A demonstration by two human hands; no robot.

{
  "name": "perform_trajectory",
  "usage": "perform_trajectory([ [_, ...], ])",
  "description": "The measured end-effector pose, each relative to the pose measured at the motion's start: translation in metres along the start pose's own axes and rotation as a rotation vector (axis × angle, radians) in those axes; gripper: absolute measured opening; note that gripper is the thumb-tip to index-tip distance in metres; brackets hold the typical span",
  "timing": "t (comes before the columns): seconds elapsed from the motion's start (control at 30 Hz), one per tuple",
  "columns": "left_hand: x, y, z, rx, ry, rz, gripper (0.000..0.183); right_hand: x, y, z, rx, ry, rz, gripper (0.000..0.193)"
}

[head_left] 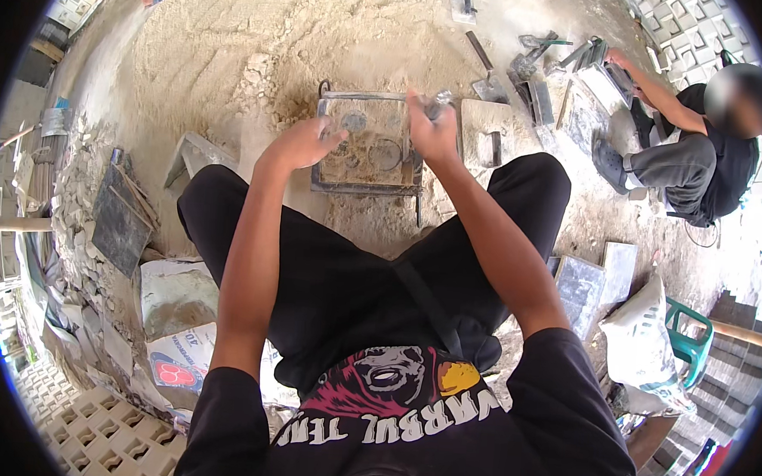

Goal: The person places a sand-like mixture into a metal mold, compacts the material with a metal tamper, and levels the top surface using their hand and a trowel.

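In front of my knees a square metal mould point(366, 188) lies flat on the sandy ground. Round and patterned shapes show inside it, dusted with sand. My left hand point(307, 143) hovers over its left side, fingers loosely bent and apart, holding nothing. At the right edge of the mould, my right hand point(434, 133) is closed, with its thumb side up. A small greyish, shiny thing point(442, 99) shows at its fingers; its kind I cannot make out. Dust blurs the air beside the left hand.
Loose sand point(237, 32) spreads beyond the mould. A flat trowel point(490, 88) and a pale board point(482, 127) lie to the right. Another person point(704, 151) squats farther right, hands at a block-shaped mould point(609, 82). Dark slabs point(124, 216) lean at left; a white sack point(647, 338) stands lower right.
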State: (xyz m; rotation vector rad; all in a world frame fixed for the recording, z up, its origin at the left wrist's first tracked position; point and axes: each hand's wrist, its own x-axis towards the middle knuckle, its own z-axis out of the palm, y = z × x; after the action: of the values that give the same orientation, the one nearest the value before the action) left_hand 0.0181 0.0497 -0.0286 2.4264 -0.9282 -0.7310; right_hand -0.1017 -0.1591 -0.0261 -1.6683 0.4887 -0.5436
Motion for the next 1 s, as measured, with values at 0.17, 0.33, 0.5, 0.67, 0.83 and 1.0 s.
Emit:
perform_trajectory([
  [0.17, -0.002, -0.001, 0.005, 0.0, -0.018, -0.023, 0.069, 0.01, -0.004, 0.0, -0.031, 0.022, -0.022, 0.049],
  [0.33, 0.001, 0.002, 0.005, 0.038, -0.001, -0.021, 0.07, 0.025, -0.003, 0.0, -0.094, -0.005, -0.004, 0.05],
  [0.5, 0.003, 0.005, 0.006, 0.029, 0.035, 0.015, 0.069, 0.034, 0.008, 0.008, -0.015, 0.076, -0.154, 0.05],
  [0.67, 0.003, 0.003, 0.006, 0.042, -0.039, -0.02, 0.069, 0.053, 0.004, 0.005, -0.114, 0.134, -0.075, 0.05],
  [0.83, 0.006, 0.006, 0.008, 0.039, -0.028, -0.018, 0.069, 0.069, -0.002, 0.003, -0.14, 0.149, -0.076, 0.052],
  [1.0, 0.003, 0.009, 0.002, 0.043, -0.06, -0.025, 0.07, 0.073, -0.015, 0.007, -0.259, 0.174, -0.046, 0.053],
])
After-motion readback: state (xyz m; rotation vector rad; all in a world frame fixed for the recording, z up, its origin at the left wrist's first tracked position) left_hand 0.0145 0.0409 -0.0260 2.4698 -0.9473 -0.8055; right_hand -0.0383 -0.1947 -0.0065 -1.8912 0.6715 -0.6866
